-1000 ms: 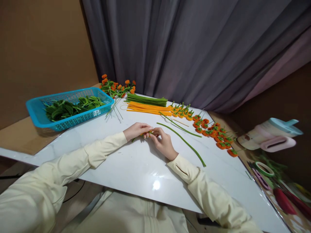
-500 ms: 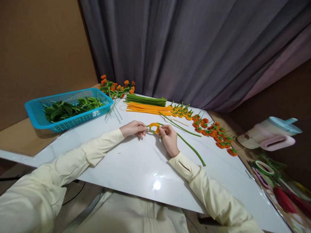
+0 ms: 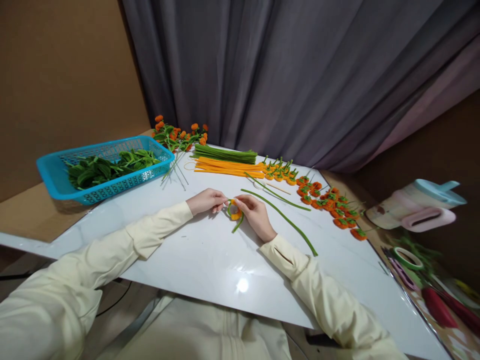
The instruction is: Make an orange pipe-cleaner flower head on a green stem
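A small ring of yellow-orange pipe cleaner (image 3: 236,216) with a green pipe cleaner (image 3: 237,224) around it is held up between my hands, over the middle of the white table. My left hand (image 3: 208,201) is closed in a pinch at the ring's left side, where the green strand meets the fingertips. From the right, my right hand (image 3: 255,214) grips the ring between thumb and fingers. One green end hangs below the ring. Two loose green pipe cleaners lie on the tabletop beyond and beside my right hand, the longer one curving (image 3: 287,220) toward its sleeve.
Behind my hands lie bundles of green (image 3: 225,154) and orange pipe cleaners (image 3: 228,167). Rows of orange flower heads (image 3: 328,201) run along the right. A blue basket (image 3: 95,196) of green leaves stands left, finished-looking flowers (image 3: 180,134) behind it. A tumbler (image 3: 412,205) and tape roll (image 3: 408,259) are right.
The ring has turned and shifted slightly left and down, and a green end now hangs below it. My right hand has moved a little left; my left hand is nearly still.
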`<state>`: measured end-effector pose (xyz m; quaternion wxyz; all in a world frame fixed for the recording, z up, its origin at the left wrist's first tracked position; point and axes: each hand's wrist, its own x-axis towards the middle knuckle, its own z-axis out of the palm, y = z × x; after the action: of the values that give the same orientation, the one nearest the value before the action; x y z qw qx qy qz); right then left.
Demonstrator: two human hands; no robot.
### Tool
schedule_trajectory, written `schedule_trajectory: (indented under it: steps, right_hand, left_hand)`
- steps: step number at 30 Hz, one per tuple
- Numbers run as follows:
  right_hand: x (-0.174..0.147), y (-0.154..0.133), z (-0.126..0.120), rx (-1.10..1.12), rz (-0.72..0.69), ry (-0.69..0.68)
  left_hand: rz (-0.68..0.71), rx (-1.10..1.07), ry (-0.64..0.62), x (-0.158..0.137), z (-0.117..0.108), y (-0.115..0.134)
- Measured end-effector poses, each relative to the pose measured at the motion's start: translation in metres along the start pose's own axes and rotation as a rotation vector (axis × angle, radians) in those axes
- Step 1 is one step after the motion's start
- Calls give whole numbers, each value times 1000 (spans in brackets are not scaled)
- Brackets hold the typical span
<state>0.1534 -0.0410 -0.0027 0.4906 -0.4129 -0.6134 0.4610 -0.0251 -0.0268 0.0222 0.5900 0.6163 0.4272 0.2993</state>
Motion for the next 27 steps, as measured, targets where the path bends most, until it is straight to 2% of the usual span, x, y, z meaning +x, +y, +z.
schedule_trajectory:
  steps: [10,15,19,23,27]
  right_hand:
    - [-1,-1,0,8,23,-3]
    - [0,1,-1,-109,-30,78]
    - [-1,4,-4,-232,-75,70]
    - [-6,0,-1,-308,-164,-5]
    - [-12,-7,4,-435,-439,-106]
  left_hand:
    - [-6,49,-78,-6,7,4]
    - [-24,60,-1,-2,1,3]
    - [-64,76,25,0,-4,5]
    - [-147,24,13,-2,-7,10]
    - [-197,-247,-163,-6,-3,10]
